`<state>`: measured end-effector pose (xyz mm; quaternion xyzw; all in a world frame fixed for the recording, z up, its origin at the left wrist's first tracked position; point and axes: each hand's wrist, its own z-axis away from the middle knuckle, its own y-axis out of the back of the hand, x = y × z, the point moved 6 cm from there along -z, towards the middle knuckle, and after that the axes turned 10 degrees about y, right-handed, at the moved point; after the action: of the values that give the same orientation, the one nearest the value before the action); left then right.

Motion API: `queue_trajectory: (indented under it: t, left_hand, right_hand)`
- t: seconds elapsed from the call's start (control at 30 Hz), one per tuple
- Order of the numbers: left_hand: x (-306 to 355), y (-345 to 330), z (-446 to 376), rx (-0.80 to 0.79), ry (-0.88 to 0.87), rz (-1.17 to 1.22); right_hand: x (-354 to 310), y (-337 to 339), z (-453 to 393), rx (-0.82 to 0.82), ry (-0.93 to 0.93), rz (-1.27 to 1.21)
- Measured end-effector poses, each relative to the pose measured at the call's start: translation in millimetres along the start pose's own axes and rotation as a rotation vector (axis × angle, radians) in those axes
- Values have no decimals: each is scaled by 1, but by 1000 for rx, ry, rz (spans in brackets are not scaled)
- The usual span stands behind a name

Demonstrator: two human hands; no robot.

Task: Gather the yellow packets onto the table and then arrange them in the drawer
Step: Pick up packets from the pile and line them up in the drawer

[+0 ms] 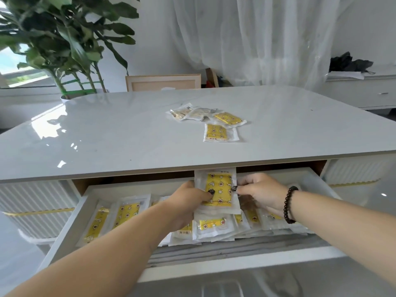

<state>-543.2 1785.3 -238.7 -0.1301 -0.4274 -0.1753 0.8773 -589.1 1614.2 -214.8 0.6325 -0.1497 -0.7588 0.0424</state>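
A yellow packet point(218, 190) in a clear wrapper stands upright over the open drawer point(64, 228), its top edge reaching up to the lip of the bench point(128, 133). The left hand point(188, 200) grips its left edge, thumb curled across the front of the wrapper with the other fingers behind it. The right hand point(261, 191) pinches the right edge between fingertips point(234, 188) and thumb; a dark beaded bracelet point(289, 204) sits on that wrist.

Beneath the held packet, the drawer holds many more yellow packets: two packets point(111, 219) lie side by side at the left, tilted, and an overlapping heap of packets point(216, 228) fills the middle and right, partly hidden under the hands. The front strip of the drawer floor shows grey.

On the bench top, well apart from the drawer, lies a loose group of packets point(205, 118): two yellow ones face up, touching at a corner, and several paler ones just beyond them, overlapping.

Past the far edge of the bench stand a leafy potted plant point(64, 39) at the left, a pale wooden chair back point(162, 82) in the middle, white curtains point(267, 39) behind, and a white cabinet point(364, 91) at the right with a dark crumpled thing point(349, 63) on it.
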Motion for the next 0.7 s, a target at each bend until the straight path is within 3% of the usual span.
queue_trajectory:
  t: [0.33, 0.5, 0.7]
  left_hand:
    - [-7, -10, 5, -128, 20, -127]
    - [-2, 0, 7, -19, -21, -57]
    - [21, 45, 27, 188, -112, -170]
  right_hand:
    - [11, -7, 6, 3, -57, -183]
    - [4, -17, 1, 7, -28, -121]
    - [-3, -21, -15, 40, -10, 64]
